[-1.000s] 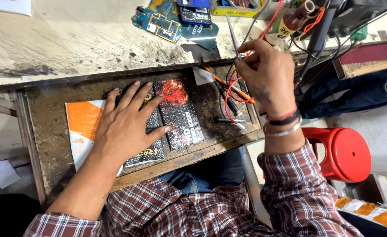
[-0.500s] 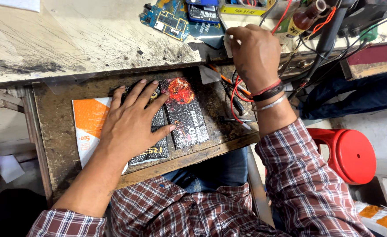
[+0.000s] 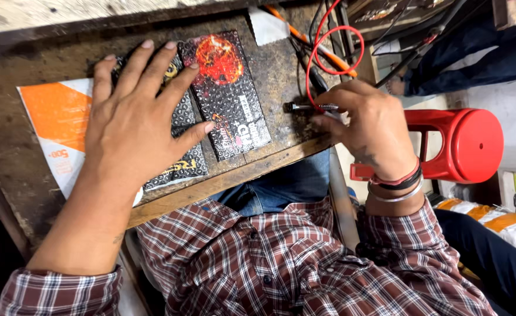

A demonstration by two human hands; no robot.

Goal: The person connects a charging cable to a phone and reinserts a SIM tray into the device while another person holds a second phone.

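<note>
A worn, scratched wooden tray with a rough matt surface is filling the upper frame. Two glossy black textured plastic packs are shining at centre. A smooth metal-tipped probe is gleaming beside a glossy red plastic stool at right.

Your kit: plaid shirt, jeans, wrist bands.

Shirt is maroon-and-white check, buttoned front, cuffs pushed up short of both wrists. Blue jeans below the hem. Behind your right hand fingers, at the wrist: one red band, one black band, one thin silver bangle. Behind your left hand fingers the wrist is bare; faint dark mark up the forearm.
</note>
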